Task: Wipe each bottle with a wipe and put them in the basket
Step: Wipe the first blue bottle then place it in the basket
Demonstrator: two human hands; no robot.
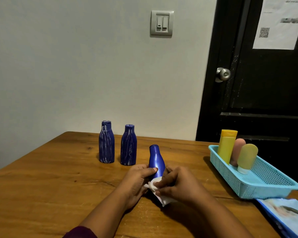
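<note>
My left hand (pixel 137 181) grips a clean blue bottle (pixel 156 160) by its lower part, tilted with the cap pointing away. My right hand (pixel 176 185) pinches a white wipe (pixel 159 191) against the bottle's base. Two more blue bottles, both streaked with white, stand upright further back: one on the left (pixel 106 146) and one beside it (pixel 128 148). At the right stands a light blue basket (pixel 258 183), and inside it lean a yellow bottle (pixel 226 146), a pink bottle (pixel 237 153) and an olive tube (pixel 247 158).
The wooden table (pixel 50 177) runs up to a white wall. A blue wipe packet (pixel 286 213) lies at the front right, just below the basket. A black door with a metal knob (pixel 223 74) stands behind the table's right side.
</note>
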